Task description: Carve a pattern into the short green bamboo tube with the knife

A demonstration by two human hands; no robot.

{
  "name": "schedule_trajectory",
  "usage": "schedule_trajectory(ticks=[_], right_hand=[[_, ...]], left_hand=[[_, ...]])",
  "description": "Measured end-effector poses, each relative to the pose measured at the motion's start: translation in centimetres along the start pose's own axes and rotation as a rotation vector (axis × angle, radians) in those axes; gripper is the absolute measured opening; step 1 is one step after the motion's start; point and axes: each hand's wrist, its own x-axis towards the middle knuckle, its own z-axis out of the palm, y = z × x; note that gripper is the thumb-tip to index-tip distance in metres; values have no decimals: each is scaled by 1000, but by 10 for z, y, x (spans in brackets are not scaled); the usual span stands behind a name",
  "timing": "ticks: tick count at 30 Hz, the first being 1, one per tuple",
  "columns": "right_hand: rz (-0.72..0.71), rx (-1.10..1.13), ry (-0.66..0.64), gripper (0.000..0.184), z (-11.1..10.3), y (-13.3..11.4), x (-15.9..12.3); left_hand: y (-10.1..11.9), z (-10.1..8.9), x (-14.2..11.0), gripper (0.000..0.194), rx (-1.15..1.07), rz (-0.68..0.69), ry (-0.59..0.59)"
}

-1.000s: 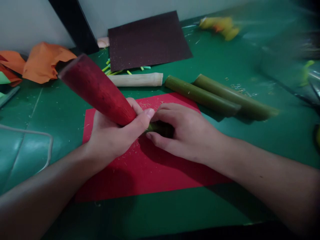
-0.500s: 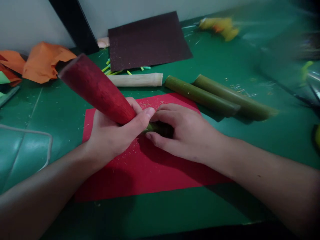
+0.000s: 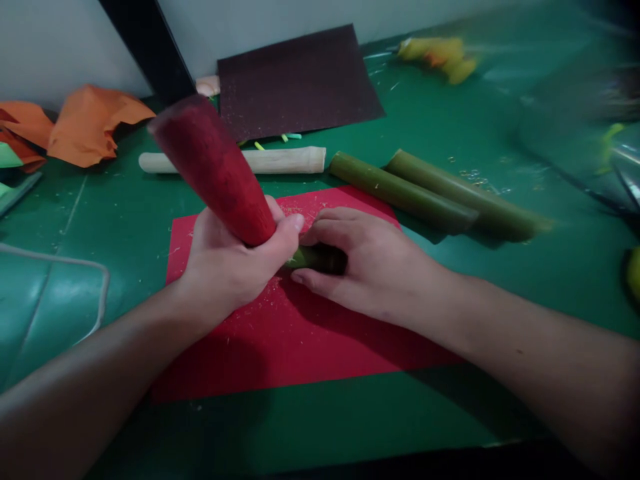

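My left hand (image 3: 237, 263) is closed around the thick red wooden handle (image 3: 225, 173) of a tool. The handle slants up and to the left; its working end is hidden beneath my fist, so I cannot tell its kind. Under my right hand (image 3: 370, 260) lies a short green bamboo piece (image 3: 320, 259), gripped between thumb and fingers at its right end. The left fist sits over the bamboo's left end, close to my right fingertips. Both hands are above a red sheet (image 3: 300, 353) sprinkled with fine pale shavings.
Behind the hands lie a pale peeled bamboo stick (image 3: 295, 160) and two green bamboo tubes (image 3: 420, 197). A dark brown sheet (image 3: 300, 83) lies at the back. Crumpled orange paper (image 3: 90, 127) is on the left, a yellow object (image 3: 440, 57) at the back right. The table (image 3: 350, 427) is green.
The red handle's upper end has swung right and stands more upright, uncovering the left end of the pale stick. My right hand stays in about the same place on the bamboo.
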Motion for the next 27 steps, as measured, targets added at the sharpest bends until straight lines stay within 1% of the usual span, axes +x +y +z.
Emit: schedule_trajectory(ticks=[3, 8, 10, 13, 16, 21, 24, 27], right_hand=[[14, 2, -9, 18, 0, -1, 0], [20, 8, -2, 16, 0, -1, -1], [28, 10, 5, 16, 0, -1, -1], [49, 3, 6, 17, 0, -1, -1], [58, 0, 9, 17, -1, -1, 0], [89, 0, 16, 19, 0, -2, 0], [108, 0, 13, 18, -1, -3, 0], [80, 34, 2, 18, -1, -2, 0]], left_hand=[[1, -3, 1, 26, 49, -28, -21], [3, -7, 3, 29, 93, -12, -40], [1, -9, 3, 28, 120, -5, -26], [-5, -13, 4, 26, 162, 10, 33], [-9, -17, 5, 26, 188, 14, 51], [-11, -18, 5, 27, 177, 25, 52], [-6, -17, 2, 28, 125, 22, 41], [2, -14, 0, 30, 86, 29, 3]])
